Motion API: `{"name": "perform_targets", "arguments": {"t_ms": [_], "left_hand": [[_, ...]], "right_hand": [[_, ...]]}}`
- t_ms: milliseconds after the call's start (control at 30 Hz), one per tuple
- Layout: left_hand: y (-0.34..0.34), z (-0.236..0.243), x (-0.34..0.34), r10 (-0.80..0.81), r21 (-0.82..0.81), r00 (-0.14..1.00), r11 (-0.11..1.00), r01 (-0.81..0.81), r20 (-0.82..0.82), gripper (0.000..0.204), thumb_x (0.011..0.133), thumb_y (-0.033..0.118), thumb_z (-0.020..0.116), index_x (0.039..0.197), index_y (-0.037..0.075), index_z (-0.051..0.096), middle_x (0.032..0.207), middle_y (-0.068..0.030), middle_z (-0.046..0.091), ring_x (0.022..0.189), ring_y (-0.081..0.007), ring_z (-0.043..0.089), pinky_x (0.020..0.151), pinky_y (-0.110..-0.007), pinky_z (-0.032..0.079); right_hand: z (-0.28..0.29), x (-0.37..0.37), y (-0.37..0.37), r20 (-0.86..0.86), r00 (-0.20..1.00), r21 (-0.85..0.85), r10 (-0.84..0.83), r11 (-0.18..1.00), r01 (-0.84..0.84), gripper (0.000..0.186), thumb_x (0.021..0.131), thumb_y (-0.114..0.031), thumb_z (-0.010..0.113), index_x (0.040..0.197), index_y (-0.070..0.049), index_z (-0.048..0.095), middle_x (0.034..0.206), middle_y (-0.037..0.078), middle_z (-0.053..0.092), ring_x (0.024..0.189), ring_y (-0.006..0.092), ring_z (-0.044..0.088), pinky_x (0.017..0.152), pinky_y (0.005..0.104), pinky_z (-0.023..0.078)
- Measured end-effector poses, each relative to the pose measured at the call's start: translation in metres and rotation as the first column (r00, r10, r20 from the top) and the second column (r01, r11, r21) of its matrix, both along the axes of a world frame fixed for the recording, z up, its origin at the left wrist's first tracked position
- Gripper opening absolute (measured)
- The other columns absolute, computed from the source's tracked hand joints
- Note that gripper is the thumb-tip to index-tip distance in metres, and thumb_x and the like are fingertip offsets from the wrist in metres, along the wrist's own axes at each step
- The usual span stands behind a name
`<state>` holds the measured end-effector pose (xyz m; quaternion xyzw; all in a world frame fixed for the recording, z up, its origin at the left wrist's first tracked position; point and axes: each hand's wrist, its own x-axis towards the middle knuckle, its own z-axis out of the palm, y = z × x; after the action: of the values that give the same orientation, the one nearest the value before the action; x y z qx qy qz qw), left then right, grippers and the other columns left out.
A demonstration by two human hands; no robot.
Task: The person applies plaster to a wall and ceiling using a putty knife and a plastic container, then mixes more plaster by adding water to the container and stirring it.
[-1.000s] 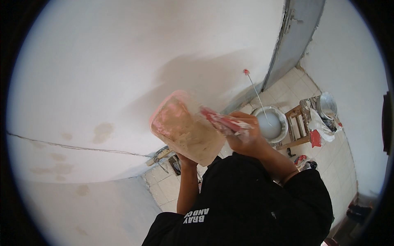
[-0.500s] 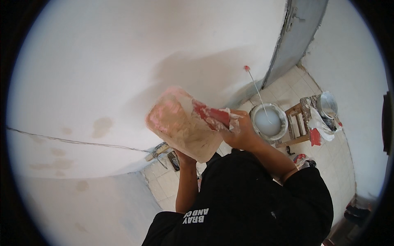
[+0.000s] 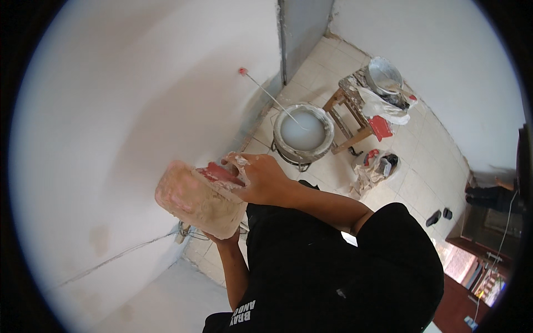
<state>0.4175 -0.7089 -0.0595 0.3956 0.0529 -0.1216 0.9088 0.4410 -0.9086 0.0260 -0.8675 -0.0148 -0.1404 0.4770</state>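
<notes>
My left hand [image 3: 225, 238] holds up a shallow, rounded rectangular tray [image 3: 201, 206] from below; its fingers are mostly hidden behind it. The tray is beige and pinkish, smeared with pale paste. Closed around a red scraper [image 3: 219, 173], my right hand [image 3: 260, 176] keeps it against the tray's upper right edge. White paste coats the scraper and the fingers of that hand. Close by on the left stands a white wall [image 3: 89, 139] with damp-looking patches.
A round bucket [image 3: 302, 155] of milky liquid stands on the tiled floor, with a thin cord [image 3: 264, 90] running from it to the wall. Beyond it, a stained wooden stool [image 3: 353, 139] bears a metal bowl [image 3: 383, 69]. A plastic bag [image 3: 363, 180] lies nearby. Someone's dark-clothed legs [image 3: 488, 198] show far right.
My view has turned right, so bucket and stool appear further left and more of the room shows. Both hands with tray and scraper have shifted left and lower in the picture.
</notes>
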Motion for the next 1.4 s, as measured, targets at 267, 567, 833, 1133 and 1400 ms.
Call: {"name": "perform_targets", "arguments": {"t_ms": [267, 567, 833, 1133, 1400], "left_hand": [[0.005, -0.013, 0.005, -0.077, -0.14, 0.995, 0.988, 0.067, -0.063, 0.077, 0.083, 0.06, 0.047, 0.14, 0.011, 0.026, 0.139, -0.0126, 0.034, 0.126, -0.0344, 0.037, 0.101, -0.052, 0.036], [0.003, -0.012, 0.031, -0.049, -0.181, 0.989, 0.983, 0.023, -0.14, 0.072, 0.084, 0.057, 0.048, 0.139, 0.013, 0.032, 0.139, -0.0091, 0.039, 0.127, -0.0306, 0.038, 0.105, -0.052, 0.031], [-0.029, -0.004, 0.02, 0.049, -0.225, 0.989, 0.971, -0.081, -0.142, 0.069, 0.087, 0.051, 0.05, 0.138, 0.008, 0.031, 0.135, -0.015, 0.041, 0.121, -0.034, 0.043, 0.097, -0.049, 0.04], [-0.081, -0.004, -0.012, 0.067, -0.147, 0.978, 0.984, -0.097, -0.197, 0.059, 0.09, 0.038, 0.051, 0.136, 0.006, 0.033, 0.131, -0.019, 0.044, 0.115, -0.0302, 0.05, 0.09, -0.043, 0.048], [-0.068, -0.025, -0.038, -0.019, 0.322, 0.981, 0.946, -0.045, 0.193, 0.063, 0.083, 0.03, 0.054, 0.136, 0.005, 0.029, 0.134, -0.0142, 0.04, 0.119, -0.0319, 0.044, 0.097, -0.05, 0.039]], "right_hand": [[-0.037, 0.001, -0.054, -0.132, 0.956, 0.071, -0.264, 0.959, 0.274, 0.029, 0.078, -0.028, 0.069, 0.096, -0.007, 0.062, 0.075, 0.005, 0.063, 0.053, 0.0151, 0.056, 0.052, 0.0289, 0.046], [-0.225, -0.062, -0.238, -0.289, 0.321, -0.004, -0.902, 0.337, 0.942, 0.03, 0.08, -0.026, 0.064, 0.098, -0.002, 0.063, 0.092, 0.013, 0.066, 0.08, 0.0218, 0.062, 0.068, 0.0335, 0.048], [-0.266, -0.094, -0.324, -0.101, -0.149, -0.6, -0.984, -0.059, 0.798, 0.101, 0.062, -0.054, 0.072, 0.137, -0.002, 0.029, 0.139, 0.015, 0.031, 0.129, 0.0323, 0.029, 0.101, 0.0472, 0.032], [-0.287, -0.064, -0.343, -0.161, -0.255, -0.547, -0.954, -0.129, 0.827, 0.085, 0.061, -0.056, 0.073, 0.131, -0.019, 0.042, 0.139, 0.007, 0.032, 0.129, 0.0284, 0.027, 0.096, 0.0536, 0.031], [-0.217, -0.053, -0.296, 0.119, 0.281, 0.123, -0.952, 0.295, 0.948, 0.063, 0.065, -0.025, 0.083, 0.113, 0.003, 0.053, 0.112, 0.015, 0.058, 0.102, 0.029, 0.056, 0.093, 0.0372, 0.042]]}}
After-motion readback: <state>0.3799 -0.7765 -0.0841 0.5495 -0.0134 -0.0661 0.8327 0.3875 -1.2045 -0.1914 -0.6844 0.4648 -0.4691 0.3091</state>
